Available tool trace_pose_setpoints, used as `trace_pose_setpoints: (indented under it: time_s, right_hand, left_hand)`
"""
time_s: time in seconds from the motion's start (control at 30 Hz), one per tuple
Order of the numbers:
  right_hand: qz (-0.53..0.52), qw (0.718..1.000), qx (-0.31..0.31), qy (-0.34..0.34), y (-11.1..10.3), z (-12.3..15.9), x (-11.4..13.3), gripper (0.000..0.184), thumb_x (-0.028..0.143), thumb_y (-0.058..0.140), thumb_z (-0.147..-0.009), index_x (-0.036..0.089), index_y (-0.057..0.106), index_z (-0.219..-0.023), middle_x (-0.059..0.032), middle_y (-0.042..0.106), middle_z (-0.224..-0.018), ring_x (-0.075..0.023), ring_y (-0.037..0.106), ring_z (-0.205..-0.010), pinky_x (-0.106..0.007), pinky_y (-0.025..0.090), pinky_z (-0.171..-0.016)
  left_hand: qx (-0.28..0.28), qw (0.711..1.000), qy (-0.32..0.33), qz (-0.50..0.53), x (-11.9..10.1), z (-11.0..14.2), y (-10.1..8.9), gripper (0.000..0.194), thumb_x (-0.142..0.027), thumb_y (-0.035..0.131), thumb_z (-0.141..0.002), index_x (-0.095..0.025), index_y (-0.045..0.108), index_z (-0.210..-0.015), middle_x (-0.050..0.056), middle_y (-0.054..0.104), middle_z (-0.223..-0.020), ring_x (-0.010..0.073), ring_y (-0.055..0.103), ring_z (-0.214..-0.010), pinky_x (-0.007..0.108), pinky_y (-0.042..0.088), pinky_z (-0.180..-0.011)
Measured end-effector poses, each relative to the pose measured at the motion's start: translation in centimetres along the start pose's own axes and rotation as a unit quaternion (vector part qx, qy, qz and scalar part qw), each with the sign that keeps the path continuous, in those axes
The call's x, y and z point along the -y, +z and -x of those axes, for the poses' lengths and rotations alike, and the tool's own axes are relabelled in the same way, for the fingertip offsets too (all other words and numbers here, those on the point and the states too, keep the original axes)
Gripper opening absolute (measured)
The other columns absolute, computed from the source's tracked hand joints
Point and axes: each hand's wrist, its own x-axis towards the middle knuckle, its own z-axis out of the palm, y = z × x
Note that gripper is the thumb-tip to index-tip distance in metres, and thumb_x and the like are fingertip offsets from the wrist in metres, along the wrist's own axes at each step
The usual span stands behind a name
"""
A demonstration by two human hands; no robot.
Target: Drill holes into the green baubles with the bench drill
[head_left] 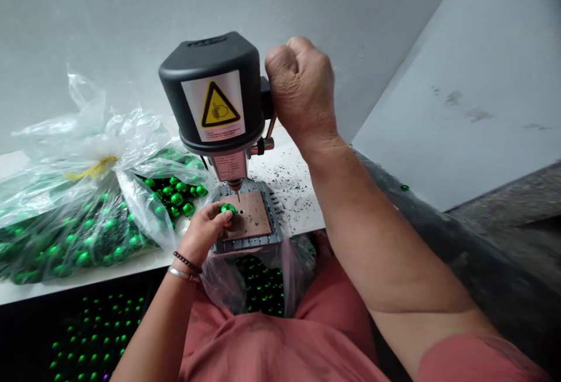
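Observation:
Pinched between the thumb and fingers of my left hand (210, 223) is a shiny green ball (228, 209). It is just left of the bit (239, 197) of a small bench drill press (214, 90), over a brown board (252, 215) on the machine's grey base (276, 231). My right hand (302, 87) is closed in a fist at the upper right of the drill press, around its feed lever (271, 127); the fingers hide most of the lever. The bit's tip appears to be above the board, near a dark hole in it.
A tied clear plastic bag (83, 212) full of green balls lies on the white table (302, 198) at the left. Dark shavings (284, 177) are scattered beside the base. Another open bag (260, 282) of green balls is by my lap. One loose ball (404, 187) lies at the right.

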Motion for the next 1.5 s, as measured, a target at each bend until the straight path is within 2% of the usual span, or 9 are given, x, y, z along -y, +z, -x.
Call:
trace_pose_setpoints:
  time_s: [0.2, 0.33, 0.5, 0.67, 0.8, 1.0, 1.17, 1.33, 1.5]
  right_hand:
    - [-0.032, 0.999, 0.006, -0.014, -0.2, 0.3, -0.2, 0.033, 0.033, 0.037, -0.083, 0.018, 0.022, -0.058, 0.0057, 0.021, -0.058, -0.006, 0.019, -0.058, -0.021, 0.021, -0.057]
    - [-0.052, 0.998, 0.005, -0.02, -0.1, 0.3, -0.4, 0.033, 0.033, 0.038, -0.082, 0.018, 0.021, -0.058, 0.0058, 0.02, -0.058, -0.0057, 0.019, -0.058, -0.021, 0.022, -0.056]
    - [-0.072, 0.997, 0.014, -0.01, -0.3, 0.5, -0.2, 0.033, 0.032, 0.038, -0.083, 0.019, 0.021, -0.059, 0.0056, 0.02, -0.06, -0.0057, 0.018, -0.06, -0.02, 0.023, -0.057]
    - [-0.075, 0.997, 0.025, -0.016, -0.4, 0.5, -0.2, 0.032, 0.034, 0.038, -0.083, 0.018, 0.021, -0.06, 0.0055, 0.022, -0.06, -0.005, 0.021, -0.06, -0.019, 0.024, -0.057]
    - [-0.076, 0.996, 0.02, -0.048, -1.0, 1.3, -0.1, 0.029, 0.035, 0.038, -0.083, 0.019, 0.025, -0.063, 0.0054, 0.025, -0.06, -0.0051, 0.023, -0.06, -0.019, 0.027, -0.057]
    - [-0.067, 0.981, -0.056, -0.172, -2.6, 6.3, -0.9, 0.018, 0.026, 0.038, -0.086, 0.019, 0.036, -0.069, 0.0037, 0.037, -0.061, -0.0061, 0.035, -0.055, -0.021, 0.034, -0.057]
    - [0.022, 0.972, -0.087, -0.216, -3.2, 10.3, -2.6, 0.006, 0.021, 0.044, -0.081, 0.02, 0.043, -0.074, 0.0036, 0.045, -0.061, -0.0069, 0.04, -0.053, -0.024, 0.038, -0.056]
    - [0.082, 0.962, -0.115, -0.234, -3.0, 10.9, -2.9, 0.008, 0.02, 0.049, -0.078, 0.02, 0.043, -0.073, 0.0044, 0.042, -0.057, -0.0067, 0.038, -0.051, -0.024, 0.035, -0.052]
    - [0.055, 0.962, -0.117, -0.24, -2.5, 11.7, -3.7, 0.012, 0.013, 0.053, -0.073, 0.02, 0.043, -0.077, 0.0048, 0.043, -0.061, -0.0055, 0.038, -0.052, -0.022, 0.035, -0.051]
  left_hand:
    - [0.016, 0.982, 0.038, -0.186, 0.3, -1.6, 0.6, 0.038, -0.034, 0.063, -0.066, -0.018, 0.065, -0.1, 0.001, 0.069, -0.082, 0.0135, 0.06, -0.069, 0.023, 0.045, -0.059]
    - [0.003, 0.947, 0.088, -0.309, 0.0, -1.9, 1.0, 0.037, -0.033, 0.061, -0.068, -0.02, 0.066, -0.102, 0.0, 0.07, -0.089, 0.0165, 0.062, -0.08, 0.024, 0.046, -0.07]
    - [-0.016, 0.908, 0.116, -0.402, -0.4, -1.9, 2.0, 0.042, -0.031, 0.062, -0.068, -0.019, 0.065, -0.108, 0.003, 0.069, -0.087, 0.0173, 0.061, -0.08, 0.027, 0.046, -0.076]
    - [-0.016, 0.918, 0.124, -0.376, 0.1, -2.2, 2.2, 0.044, -0.032, 0.064, -0.066, -0.02, 0.065, -0.108, 0.001, 0.067, -0.078, 0.0178, 0.061, -0.079, 0.027, 0.046, -0.074]
    - [-0.012, 0.925, 0.126, -0.358, 0.6, -2.3, 2.0, 0.043, -0.032, 0.065, -0.066, -0.019, 0.064, -0.107, 0.002, 0.068, -0.081, 0.0181, 0.061, -0.08, 0.028, 0.047, -0.074]
    - [-0.006, 0.923, 0.138, -0.36, 0.8, -2.2, 2.1, 0.046, -0.03, 0.062, -0.069, -0.018, 0.061, -0.113, 0.005, 0.068, -0.098, 0.0194, 0.061, -0.09, 0.029, 0.045, -0.081]
    - [0.01, 0.92, 0.168, -0.353, 0.8, -2.1, 2.1, 0.036, -0.027, 0.06, -0.07, -0.02, 0.064, -0.105, 0.002, 0.068, -0.095, 0.0174, 0.06, -0.087, 0.027, 0.044, -0.08]
    - [0.015, 0.916, 0.181, -0.357, 0.9, -2.2, 2.1, 0.033, -0.026, 0.059, -0.07, -0.019, 0.065, -0.102, 0.002, 0.067, -0.092, 0.0172, 0.059, -0.086, 0.027, 0.044, -0.076]
    - [0.007, 0.912, 0.192, -0.362, 1.1, -2.3, 2.1, 0.031, -0.025, 0.06, -0.07, -0.02, 0.065, -0.099, 0.002, 0.067, -0.091, 0.0173, 0.059, -0.085, 0.028, 0.044, -0.078]
